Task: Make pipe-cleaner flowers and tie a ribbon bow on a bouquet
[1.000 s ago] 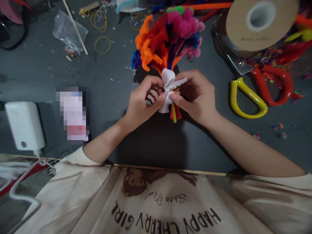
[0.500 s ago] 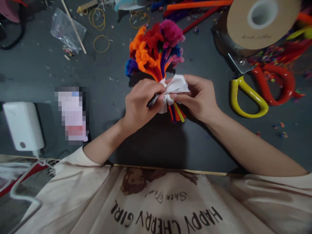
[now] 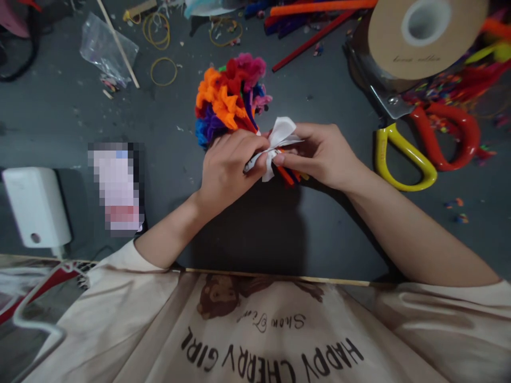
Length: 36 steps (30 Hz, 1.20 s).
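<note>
At the far left lies a white power bank [image 3: 38, 207], then a phone [image 3: 117, 186] with its screen blurred out. Beyond them are a clear bag [image 3: 107, 50] and some rubber bands [image 3: 163, 72].

The bouquet [image 3: 223, 96] slants across the middle: its fuzzy heads sit above the left hand [image 3: 231, 162], and its stem ends show below and between the hands. Whether it touches the table is hard to tell. The left thumb and forefinger pinch the white ribbon [image 3: 282, 133] at its gathered centre, around the stems. The right hand [image 3: 325, 154] grips the ribbon from the other side, thumb on the knot area, other fingers partly hidden.

The step in hand looks like tying or shaping a bow. The next move seems to call for keeping the centre pinched while the loops are drawn snug, without crushing the stems.

To the right lie scissors [image 3: 393, 101], near the spool [image 3: 383, 42].
</note>
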Each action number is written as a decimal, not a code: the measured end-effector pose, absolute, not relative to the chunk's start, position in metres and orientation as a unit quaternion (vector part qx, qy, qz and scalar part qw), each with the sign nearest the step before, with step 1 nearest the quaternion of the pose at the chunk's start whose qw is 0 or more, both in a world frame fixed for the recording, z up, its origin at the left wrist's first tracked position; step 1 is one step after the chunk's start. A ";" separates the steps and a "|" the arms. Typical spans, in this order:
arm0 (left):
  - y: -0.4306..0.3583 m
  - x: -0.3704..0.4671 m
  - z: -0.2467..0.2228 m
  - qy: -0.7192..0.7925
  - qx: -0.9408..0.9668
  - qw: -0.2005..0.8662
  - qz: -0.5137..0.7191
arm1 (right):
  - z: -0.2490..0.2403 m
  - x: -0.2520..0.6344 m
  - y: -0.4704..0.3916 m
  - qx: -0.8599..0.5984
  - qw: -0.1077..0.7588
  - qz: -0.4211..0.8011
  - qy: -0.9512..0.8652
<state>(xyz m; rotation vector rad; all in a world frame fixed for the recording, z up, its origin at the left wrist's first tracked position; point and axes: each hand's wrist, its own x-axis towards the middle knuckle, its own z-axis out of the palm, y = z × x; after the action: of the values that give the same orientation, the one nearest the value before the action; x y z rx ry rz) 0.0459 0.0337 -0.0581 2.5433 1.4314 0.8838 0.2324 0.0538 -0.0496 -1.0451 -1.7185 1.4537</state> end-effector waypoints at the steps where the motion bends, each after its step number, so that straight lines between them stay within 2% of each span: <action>1: 0.034 0.047 -0.057 0.471 0.831 0.055 0.290 | -0.049 0.232 0.054 -0.395 0.333 0.549 -0.657; 5: 0.035 0.047 -0.056 0.464 0.833 0.096 0.286 | -0.049 0.228 0.053 -0.428 0.388 0.498 -0.646; 16: 0.038 0.048 -0.058 0.445 0.864 0.062 0.228 | -0.067 0.227 0.058 -0.457 0.493 0.467 -0.574; 24: 0.036 0.051 -0.054 0.387 0.904 0.018 0.183 | -0.054 0.222 0.054 -0.466 0.456 0.477 -0.590; 28: 0.035 0.052 -0.052 0.375 0.908 -0.001 0.188 | -0.054 0.221 0.052 -0.485 0.436 0.437 -0.620; 36: 0.038 0.050 -0.050 0.330 0.920 0.044 0.209 | -0.060 0.224 0.055 -0.506 0.437 0.429 -0.608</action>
<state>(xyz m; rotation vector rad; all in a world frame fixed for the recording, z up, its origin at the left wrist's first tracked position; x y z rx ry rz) 0.0496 0.0377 -0.0497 2.8101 1.0071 0.6393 0.2236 0.0547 -0.0599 -1.2579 -1.5125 1.0660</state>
